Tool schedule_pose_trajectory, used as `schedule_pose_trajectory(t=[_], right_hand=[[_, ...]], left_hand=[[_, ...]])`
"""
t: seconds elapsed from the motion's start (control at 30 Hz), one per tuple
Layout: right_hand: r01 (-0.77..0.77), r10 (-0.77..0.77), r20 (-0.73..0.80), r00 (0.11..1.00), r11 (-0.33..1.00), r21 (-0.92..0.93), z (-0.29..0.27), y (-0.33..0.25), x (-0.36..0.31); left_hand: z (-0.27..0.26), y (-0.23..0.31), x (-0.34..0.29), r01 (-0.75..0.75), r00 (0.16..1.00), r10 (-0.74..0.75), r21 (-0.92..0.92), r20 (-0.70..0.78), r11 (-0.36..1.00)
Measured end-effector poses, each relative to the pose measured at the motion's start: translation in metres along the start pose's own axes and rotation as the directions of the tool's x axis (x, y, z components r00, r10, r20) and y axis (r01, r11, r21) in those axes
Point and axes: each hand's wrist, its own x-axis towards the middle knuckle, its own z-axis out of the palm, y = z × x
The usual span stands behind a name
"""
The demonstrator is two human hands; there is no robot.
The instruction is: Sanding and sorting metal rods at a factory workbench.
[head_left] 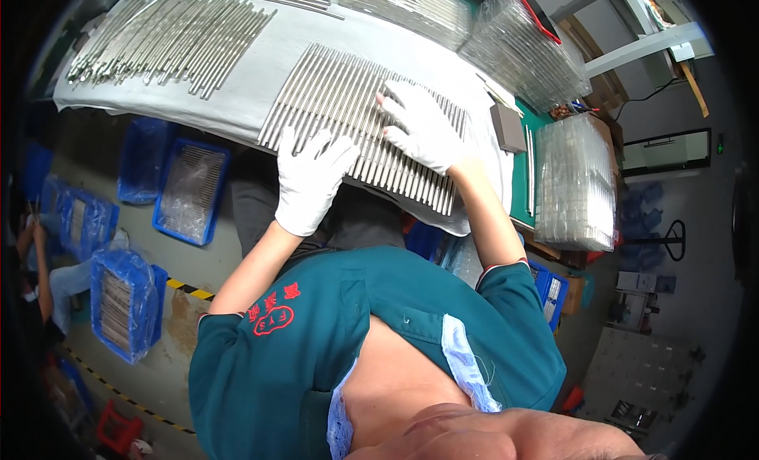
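Now, top to bottom, big to small:
Tabletop: green surface, mostly hidden under a pale cloth running from the upper left to the near edge.
Far rod row: long spread of thin metal rods on the cloth at upper left, well apart from both hands.
Near rod row: neat rank of metal rods side by side on the cloth, slanting down to the right, both hands on top of it.
Clear tray stacks: tall pile at the right edge of the tabletop, another pile further back.
Blue bins: on the floor at left, plastic-lined, holding more rods; a second one lower down.
Left hand: white glove, fingers spread and pointing up, lying flat on the near end of the near rod row.
Left grip: wide, pressing on rods, closing around nothing.
Right hand: white glove, palm down across the middle of the same row, fingertips reaching toward the left.
Right grip: wide as well, flat on the rods, nothing pinched.
Grey block: small, dark, just right of the right hand, near the cloth's edge.
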Motion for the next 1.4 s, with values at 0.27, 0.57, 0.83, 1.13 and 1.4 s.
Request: schedule_pose_trajectory(t=[0.27, 0.57, 0.83, 1.13, 1.4], right_hand=[[0.072, -0.059, 0.124, 0.991, 0.993, -0.098, 0.015, -0.005, 0.017], [0.061, -0.052, 0.112, 0.992, 0.995, -0.073, 0.015, -0.006, 0.017], [0.027, -0.023, 0.167, 0.986, 0.999, -0.021, 0.012, -0.005, 0.016], [0.023, -0.019, 0.174, 0.985, 1.0, -0.017, 0.011, -0.007, 0.018], [0.036, -0.03, 0.12, 0.992, 0.998, -0.049, 0.013, -0.008, 0.017]], left_hand=[[0.002, -0.003, -0.002, 0.001, 1.0, -0.001, 0.005, -0.013, 1.0], [0.002, -0.007, -0.001, 0.017, 1.0, -0.016, 0.01, -0.025, 1.0], [0.0, -0.009, -0.002, -0.008, 1.0, 0.008, -0.002, -0.026, 1.0], [0.0, -0.016, -0.003, 0.034, 0.997, -0.032, 0.038, -0.066, 0.999], [0.0, -0.012, -0.007, 0.03, 0.997, -0.026, 0.06, -0.071, 0.998]])
